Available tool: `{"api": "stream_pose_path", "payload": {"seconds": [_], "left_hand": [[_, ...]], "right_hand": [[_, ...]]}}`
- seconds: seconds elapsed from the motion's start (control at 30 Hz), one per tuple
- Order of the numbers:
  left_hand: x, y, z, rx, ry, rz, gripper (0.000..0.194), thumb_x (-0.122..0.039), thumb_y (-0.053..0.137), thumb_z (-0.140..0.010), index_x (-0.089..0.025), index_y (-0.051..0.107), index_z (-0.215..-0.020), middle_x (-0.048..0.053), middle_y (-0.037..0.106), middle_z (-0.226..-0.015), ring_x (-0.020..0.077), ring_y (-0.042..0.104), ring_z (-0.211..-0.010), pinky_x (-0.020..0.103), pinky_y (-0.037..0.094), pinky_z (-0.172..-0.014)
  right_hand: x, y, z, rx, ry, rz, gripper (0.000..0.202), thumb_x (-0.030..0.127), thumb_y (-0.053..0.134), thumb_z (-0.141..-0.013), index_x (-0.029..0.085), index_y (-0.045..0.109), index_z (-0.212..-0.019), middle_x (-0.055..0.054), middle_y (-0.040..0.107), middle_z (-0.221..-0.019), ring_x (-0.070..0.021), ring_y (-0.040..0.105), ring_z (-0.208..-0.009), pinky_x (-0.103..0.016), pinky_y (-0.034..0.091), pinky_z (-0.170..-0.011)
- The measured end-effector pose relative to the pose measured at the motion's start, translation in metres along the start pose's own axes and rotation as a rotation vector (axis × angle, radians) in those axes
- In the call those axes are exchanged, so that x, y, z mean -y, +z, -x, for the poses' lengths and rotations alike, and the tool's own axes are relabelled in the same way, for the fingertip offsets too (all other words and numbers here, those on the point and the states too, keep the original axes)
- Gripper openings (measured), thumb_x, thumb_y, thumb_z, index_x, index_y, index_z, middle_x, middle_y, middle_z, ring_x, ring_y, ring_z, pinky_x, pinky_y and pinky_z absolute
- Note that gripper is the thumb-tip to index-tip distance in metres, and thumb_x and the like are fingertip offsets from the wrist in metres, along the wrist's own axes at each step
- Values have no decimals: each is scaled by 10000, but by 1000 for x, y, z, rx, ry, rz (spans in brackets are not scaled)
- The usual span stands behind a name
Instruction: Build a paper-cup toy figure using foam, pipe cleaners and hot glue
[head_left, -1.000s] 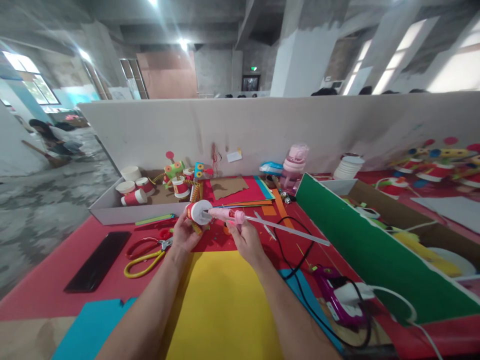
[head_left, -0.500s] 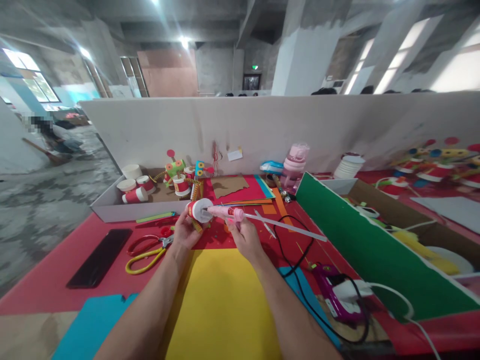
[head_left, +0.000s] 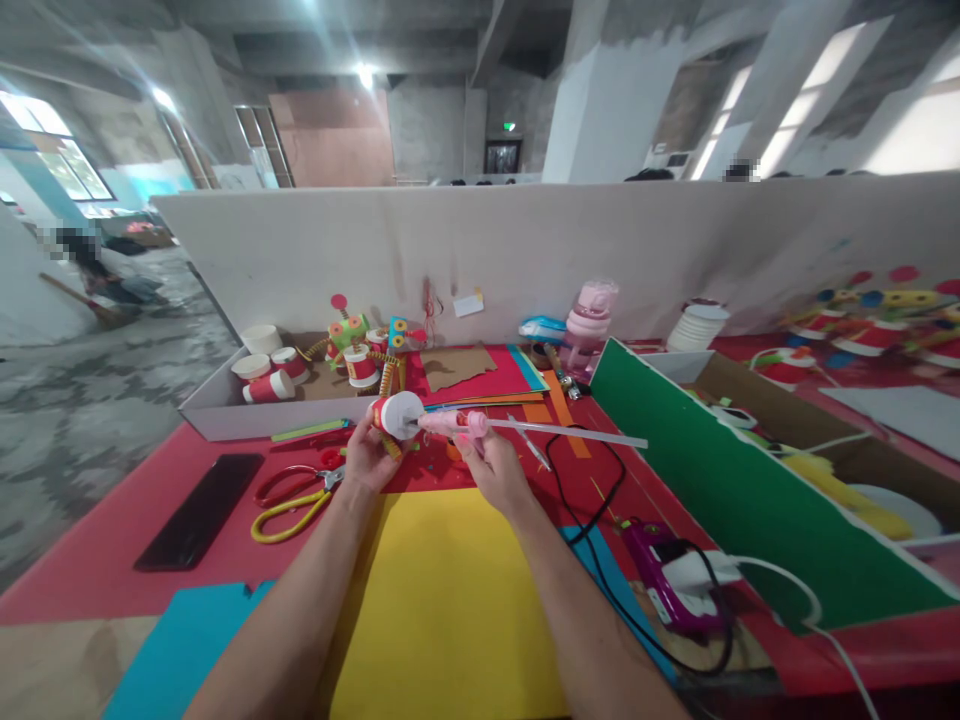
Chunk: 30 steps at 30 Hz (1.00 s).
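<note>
My left hand (head_left: pixel 369 458) is closed around a red-and-white paper cup (head_left: pixel 399 415), tipped so its white round end faces right. A yellow folded paper strip hangs below that cup. In my right hand (head_left: pixel 489 465) is a pink hot glue gun (head_left: pixel 454 424), its nozzle at the cup's white end; whether they touch I cannot tell. A long clear glue stick (head_left: pixel 581 434) sticks out of the gun's back to the right. Under my forearms lies a yellow sheet (head_left: pixel 450 600). Scissors (head_left: pixel 296 505) with red and yellow handles lie left of my left hand.
A white box (head_left: pixel 270 424) at the back left holds paper cups and a paper robot figure (head_left: pixel 360 365). A black phone (head_left: pixel 199 512) lies left. Right are a green-sided box (head_left: pixel 720 500), a black cord and a purple power strip (head_left: pixel 667 575). A pink bottle (head_left: pixel 589 330) stands behind.
The glue stick behind the gun has swung up to lie closer to level. The cup and both hands have shifted only slightly, and the view has tilted a little.
</note>
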<state>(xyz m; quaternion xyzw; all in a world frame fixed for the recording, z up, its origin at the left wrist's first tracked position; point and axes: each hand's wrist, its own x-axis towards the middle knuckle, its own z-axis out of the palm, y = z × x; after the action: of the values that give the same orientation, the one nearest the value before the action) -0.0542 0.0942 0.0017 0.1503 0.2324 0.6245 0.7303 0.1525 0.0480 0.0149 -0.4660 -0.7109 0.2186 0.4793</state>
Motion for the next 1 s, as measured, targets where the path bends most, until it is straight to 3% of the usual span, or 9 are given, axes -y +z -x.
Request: {"api": "stream_pose_path", "payload": {"seconds": [0.33,0.53,0.77,1.0], "left_hand": [[2,-5,-3,6,7,26,358,-326,435,-953,-181,584,-1245,87,748,-880,227,713,-790,391,613,-711],[0,-8,-5,19,14,-6,363,-345,429,-955,-173,589,-1231,99,750,-935,232,714,-832,381,614,-722],[1,-3,-3,19,4,0,387,-340,432,-951,-185,556,-1283,99,743,-930,228,711,-824,375,615,-699],[1,-7,-5,5,13,-2,389,-334,448,-944,-194,559,-1289,95,744,-927,237,712,-822,383,614,-697]], "right_hand": [[1,4,0,-22,-41,69,396,462,385,-950,145,617,-901,-30,569,-578,-160,517,-509,-245,324,-490],[-2,-2,-1,-16,-31,75,381,452,402,-945,139,619,-956,-51,623,-662,-169,553,-580,-246,364,-544],[-6,0,-4,-52,7,119,401,473,384,-945,140,603,-909,-38,582,-600,-159,510,-523,-249,305,-493],[-3,-1,-2,1,-12,110,413,488,380,-945,146,611,-943,-48,606,-631,-173,547,-557,-246,318,-504]]}}
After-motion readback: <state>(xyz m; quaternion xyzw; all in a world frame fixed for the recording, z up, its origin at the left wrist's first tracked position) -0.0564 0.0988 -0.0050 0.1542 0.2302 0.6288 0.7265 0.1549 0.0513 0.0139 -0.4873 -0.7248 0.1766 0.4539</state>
